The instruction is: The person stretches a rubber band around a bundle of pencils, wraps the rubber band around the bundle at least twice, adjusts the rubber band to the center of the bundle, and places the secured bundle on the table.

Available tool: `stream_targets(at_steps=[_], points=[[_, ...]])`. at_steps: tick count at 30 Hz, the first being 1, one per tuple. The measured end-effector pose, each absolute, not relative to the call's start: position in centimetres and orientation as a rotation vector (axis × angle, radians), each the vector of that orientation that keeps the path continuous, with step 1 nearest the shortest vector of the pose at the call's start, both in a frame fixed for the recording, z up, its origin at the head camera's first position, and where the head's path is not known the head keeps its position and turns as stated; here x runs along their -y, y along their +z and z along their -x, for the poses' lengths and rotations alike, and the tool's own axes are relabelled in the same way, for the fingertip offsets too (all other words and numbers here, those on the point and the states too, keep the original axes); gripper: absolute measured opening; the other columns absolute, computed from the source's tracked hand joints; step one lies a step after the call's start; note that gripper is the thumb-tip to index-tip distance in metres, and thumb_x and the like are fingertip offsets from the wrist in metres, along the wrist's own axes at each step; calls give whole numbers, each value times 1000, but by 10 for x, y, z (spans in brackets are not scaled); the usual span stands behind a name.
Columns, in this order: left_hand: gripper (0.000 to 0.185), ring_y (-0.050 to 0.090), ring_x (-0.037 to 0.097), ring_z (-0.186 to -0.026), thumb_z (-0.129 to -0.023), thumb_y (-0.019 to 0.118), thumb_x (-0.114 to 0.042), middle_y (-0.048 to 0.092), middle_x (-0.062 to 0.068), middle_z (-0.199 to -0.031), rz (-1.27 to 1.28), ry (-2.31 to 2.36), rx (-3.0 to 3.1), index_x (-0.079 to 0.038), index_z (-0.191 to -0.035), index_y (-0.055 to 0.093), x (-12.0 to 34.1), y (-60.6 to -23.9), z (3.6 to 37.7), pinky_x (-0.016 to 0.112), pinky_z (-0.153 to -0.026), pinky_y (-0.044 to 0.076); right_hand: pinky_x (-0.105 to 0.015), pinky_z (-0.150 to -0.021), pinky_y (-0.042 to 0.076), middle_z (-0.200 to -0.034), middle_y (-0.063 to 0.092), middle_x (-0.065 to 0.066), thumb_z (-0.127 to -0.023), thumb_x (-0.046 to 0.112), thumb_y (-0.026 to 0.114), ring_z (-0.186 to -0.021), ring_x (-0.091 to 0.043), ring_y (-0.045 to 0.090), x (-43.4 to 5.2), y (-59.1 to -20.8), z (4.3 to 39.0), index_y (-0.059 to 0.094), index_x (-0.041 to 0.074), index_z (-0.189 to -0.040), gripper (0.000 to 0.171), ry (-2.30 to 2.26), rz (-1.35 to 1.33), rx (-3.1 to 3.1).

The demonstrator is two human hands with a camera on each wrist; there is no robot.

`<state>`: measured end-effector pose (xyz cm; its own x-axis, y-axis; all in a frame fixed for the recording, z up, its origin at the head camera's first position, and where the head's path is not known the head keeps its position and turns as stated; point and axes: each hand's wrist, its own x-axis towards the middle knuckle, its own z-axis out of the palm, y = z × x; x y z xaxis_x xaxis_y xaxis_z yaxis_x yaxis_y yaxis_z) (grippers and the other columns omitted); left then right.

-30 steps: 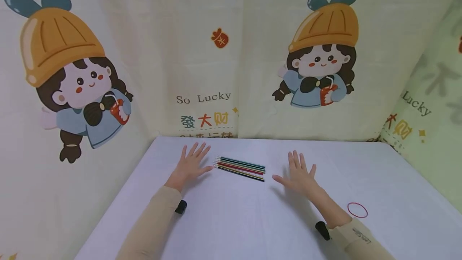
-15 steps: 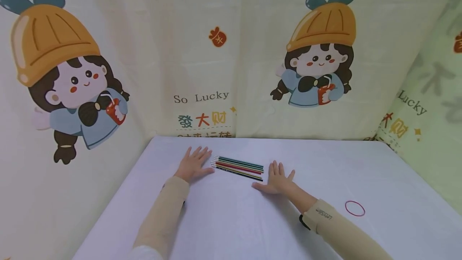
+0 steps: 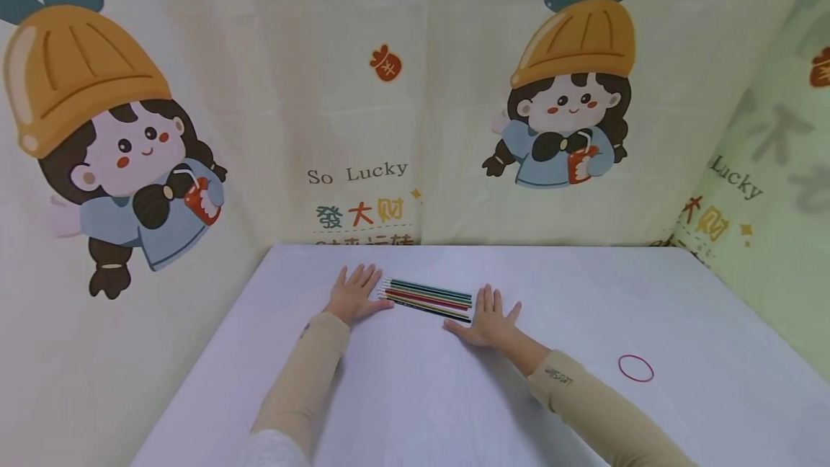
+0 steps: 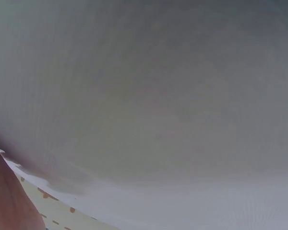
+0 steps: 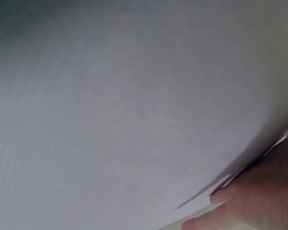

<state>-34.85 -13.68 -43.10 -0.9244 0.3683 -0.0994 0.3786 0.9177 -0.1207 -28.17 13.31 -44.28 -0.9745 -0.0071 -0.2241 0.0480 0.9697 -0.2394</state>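
Hands flat, fingers spread, left hand [image 3: 352, 294] and right hand [image 3: 488, 323] flanking pencils [image 3: 428, 299]; red band [image 3: 635, 367] aside

Two hands lie on one table [image 3: 415, 409]: a left hand [image 3: 353, 292] and a right hand [image 3: 488, 323]. Between them lies one bundle of about five pens [image 3: 428, 299]; the exact count is hard to tell. One red ring [image 3: 635, 367] lies apart. Two cartoon girls [image 3: 564, 92] show on the curtain.

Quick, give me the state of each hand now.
Left hand: open, flat on the table, holding nothing, beside the pencils.
Right hand: open, flat, holding nothing, at the pencils' other end.
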Motion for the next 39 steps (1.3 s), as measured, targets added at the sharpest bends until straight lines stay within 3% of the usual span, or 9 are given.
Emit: stream_targets(at_steps=[39], points=[[83, 16, 27, -138, -86, 34, -65, 16, 8, -152, -545, -184, -2977, -10, -146, 19, 122, -433, 345, 50, -108, 13, -60, -103, -8, -148, -3, -28, -83, 68, 38, -137, -38, -3, -116, -439, 283, 3, -12, -140, 105, -398, -84, -2873]])
